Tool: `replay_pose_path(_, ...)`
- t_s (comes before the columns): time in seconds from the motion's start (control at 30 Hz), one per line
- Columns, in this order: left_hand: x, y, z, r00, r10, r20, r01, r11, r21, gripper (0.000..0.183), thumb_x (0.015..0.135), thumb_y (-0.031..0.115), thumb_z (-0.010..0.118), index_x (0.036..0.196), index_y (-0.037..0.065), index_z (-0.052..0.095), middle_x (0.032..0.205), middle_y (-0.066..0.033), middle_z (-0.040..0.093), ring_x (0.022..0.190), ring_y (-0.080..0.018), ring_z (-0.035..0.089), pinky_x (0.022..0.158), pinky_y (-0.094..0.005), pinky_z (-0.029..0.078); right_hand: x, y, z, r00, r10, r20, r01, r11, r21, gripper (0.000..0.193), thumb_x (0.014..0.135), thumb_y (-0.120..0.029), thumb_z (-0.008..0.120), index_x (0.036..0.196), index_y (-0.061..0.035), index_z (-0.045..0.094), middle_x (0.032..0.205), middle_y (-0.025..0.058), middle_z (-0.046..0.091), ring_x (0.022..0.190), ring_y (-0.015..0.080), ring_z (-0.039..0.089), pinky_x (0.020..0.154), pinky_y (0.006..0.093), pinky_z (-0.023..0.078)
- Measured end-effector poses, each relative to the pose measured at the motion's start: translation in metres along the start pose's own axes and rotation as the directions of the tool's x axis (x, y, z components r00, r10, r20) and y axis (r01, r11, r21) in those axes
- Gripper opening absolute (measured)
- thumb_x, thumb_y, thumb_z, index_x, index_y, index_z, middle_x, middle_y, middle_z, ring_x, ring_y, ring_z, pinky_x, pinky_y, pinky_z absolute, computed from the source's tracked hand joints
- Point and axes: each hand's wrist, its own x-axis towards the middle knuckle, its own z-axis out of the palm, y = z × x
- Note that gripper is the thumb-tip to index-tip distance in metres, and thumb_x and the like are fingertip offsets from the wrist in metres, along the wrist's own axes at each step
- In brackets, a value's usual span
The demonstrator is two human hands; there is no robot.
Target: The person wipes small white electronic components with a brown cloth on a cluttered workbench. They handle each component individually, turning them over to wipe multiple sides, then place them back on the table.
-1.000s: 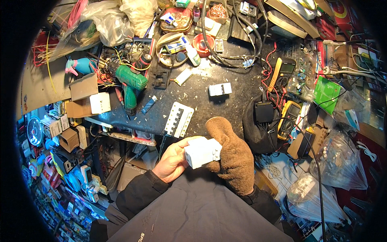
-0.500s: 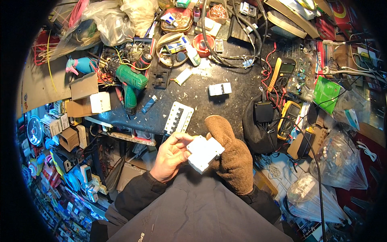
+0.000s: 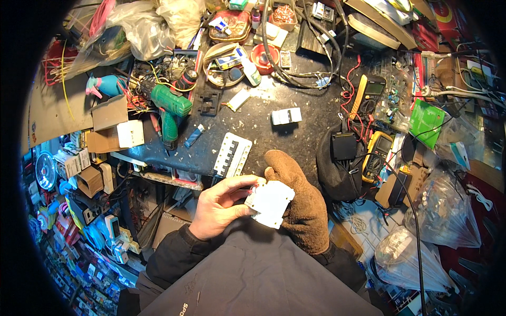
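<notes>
In my left hand [image 3: 219, 208] I hold a white, boxy module that looks like a circuit breaker [image 3: 274, 205], gripped at its left edge between thumb and fingers. Its broad flat side is brightly lit and has small holes near the corners. A thick brown mitten [image 3: 303, 210] covers my right hand, hiding the fingers; it lies behind and against the module's right side. Beyond my left hand, a white strip with black slots [image 3: 232, 155] lies on the bench. Farther off is a small white and black block [image 3: 286, 116].
A green drill [image 3: 171, 108], a blue tube [image 3: 195, 136] and a round tray of small items [image 3: 224, 66] occupy the bench's left part. To the right are a black pouch [image 3: 334, 168], a yellow multimeter [image 3: 377, 152] and a dark multimeter [image 3: 371, 92]. Black cables [image 3: 295, 79] loop at the back.
The white circuit breaker has turned and shifted slightly right in my left hand, whose fingers now reach farther over its left edge. The mitten has moved slightly left.
</notes>
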Motion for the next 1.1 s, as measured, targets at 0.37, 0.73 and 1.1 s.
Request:
replay_pose_path(0.37, 0.001, -0.035, 0.002, 0.943, -0.326, -0.066, 0.232, 0.787, -0.571, 0.064, 0.111, 0.017, 0.078, 0.163, -0.008, 0.051, 0.160, -0.0171, 0.065, 0.147, -0.0268, 0.066, 0.126, -0.0423, 0.053, -0.002, -0.002, -0.002, 0.982, -0.187, -0.024, 0.171, 0.938, -0.301, 0.051, 0.085, -0.017, 0.093, 0.128, -0.0030, 0.070, 0.097, 0.0134, 0.072, 0.084, 0.0348, 0.074, 0.075, 0.0461, 0.056)
replay_pose_path(0.73, -0.005, -0.047, 0.009, 0.945, -0.328, 0.006, 0.268, 0.760, -0.593, 0.068, 0.110, 0.026, 0.079, 0.164, -0.004, 0.051, 0.161, -0.0154, 0.065, 0.149, -0.0263, 0.063, 0.127, -0.0435, 0.050, 0.020, -0.025, 0.008, 0.990, -0.062, -0.130, 0.009, 0.927, -0.374, 0.031, 0.086, -0.004, 0.075, 0.117, -0.0017, 0.074, 0.130, 0.0208, 0.072, 0.098, 0.0405, 0.076, 0.078, 0.0456, 0.061)
replay_pose_path(1.1, -0.007, -0.045, 0.038, 0.915, -0.401, -0.047, 0.311, 0.775, -0.550, 0.054, 0.109, 0.025, 0.081, 0.152, 0.004, 0.056, 0.148, -0.0104, 0.069, 0.133, -0.0203, 0.071, 0.114, -0.0395, 0.060, -0.050, 0.067, 0.039, 0.969, 0.209, -0.133, -0.191, 0.972, 0.135, 0.067, 0.111, -0.017, 0.075, 0.170, -0.0063, 0.047, 0.167, 0.0144, 0.053, 0.154, 0.0283, 0.051, 0.130, 0.0414, 0.040)
